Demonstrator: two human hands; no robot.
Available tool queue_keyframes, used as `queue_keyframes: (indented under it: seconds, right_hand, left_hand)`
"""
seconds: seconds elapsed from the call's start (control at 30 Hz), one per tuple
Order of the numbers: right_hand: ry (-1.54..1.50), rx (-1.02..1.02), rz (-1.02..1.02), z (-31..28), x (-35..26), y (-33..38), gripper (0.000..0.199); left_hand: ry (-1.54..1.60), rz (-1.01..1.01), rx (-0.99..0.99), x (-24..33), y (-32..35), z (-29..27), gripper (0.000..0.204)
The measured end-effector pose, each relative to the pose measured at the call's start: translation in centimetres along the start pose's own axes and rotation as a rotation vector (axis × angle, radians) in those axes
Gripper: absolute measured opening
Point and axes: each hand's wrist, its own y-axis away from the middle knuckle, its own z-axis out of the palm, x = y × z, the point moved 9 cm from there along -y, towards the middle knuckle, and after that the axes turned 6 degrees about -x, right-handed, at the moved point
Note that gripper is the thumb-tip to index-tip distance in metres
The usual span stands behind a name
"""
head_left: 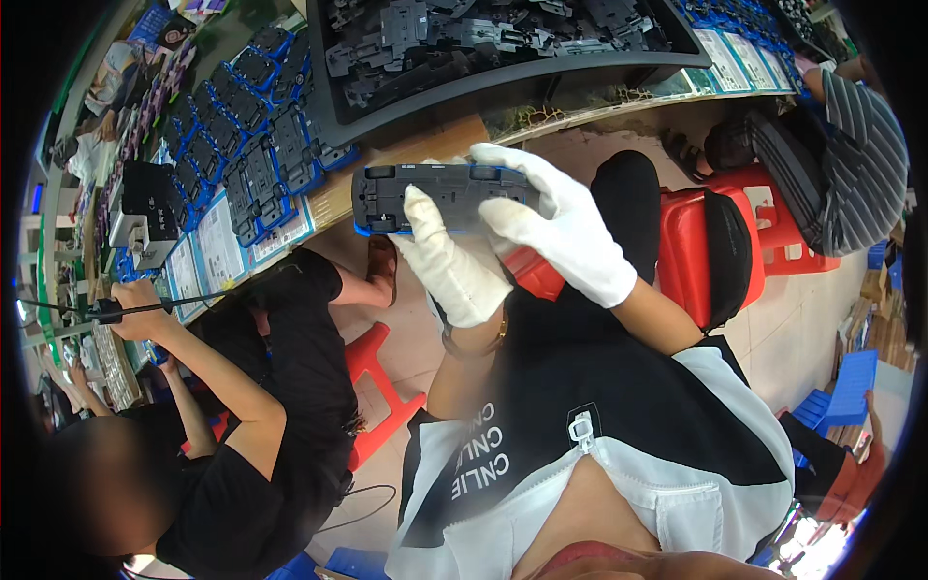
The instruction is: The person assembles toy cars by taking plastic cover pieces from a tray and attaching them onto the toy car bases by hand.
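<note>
Near mid-body, left grip (450, 269) clasps a toy car (461, 198); right grip (572, 230), its right end.

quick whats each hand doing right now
White-gloved left hand: closed, holding the rectangular black-and-blue toy car, underside up.
White-gloved right hand: closed on the same car's right end.

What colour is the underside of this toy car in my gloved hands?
The underside looks dark grey to black, best seen in the head view.

Bright, even light reaches the fairly sharp toy car (464, 196). Far below and right of it, glare (814, 543) burns white; below left, a co-worker's head (111, 483) blurs; outward, curved edges blacken.
</note>
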Motion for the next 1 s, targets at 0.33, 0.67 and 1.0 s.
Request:
queue_keyframes:
  seconds: [0.33, 0.67, 1.0]
  right_hand:
    - [-0.211, 0.025, 0.154, -0.9, 0.9, 0.2, 0.042]
    - [0.125, -0.027, -0.035, -1.2, 0.1, 0.0, 0.039]
    - [-0.018, 0.028, 0.016, -0.8, 1.7, -0.2, 0.041]
  left_hand:
    - [-0.088, 0.128, -0.168, 0.8, 0.8, 1.7, 0.048]
    - [0.040, -0.143, -0.201, -0.4, 0.4, 1.6, 0.049]
    - [-0.080, 0.010, -0.133, 0.0, 0.1, 0.5, 0.044]
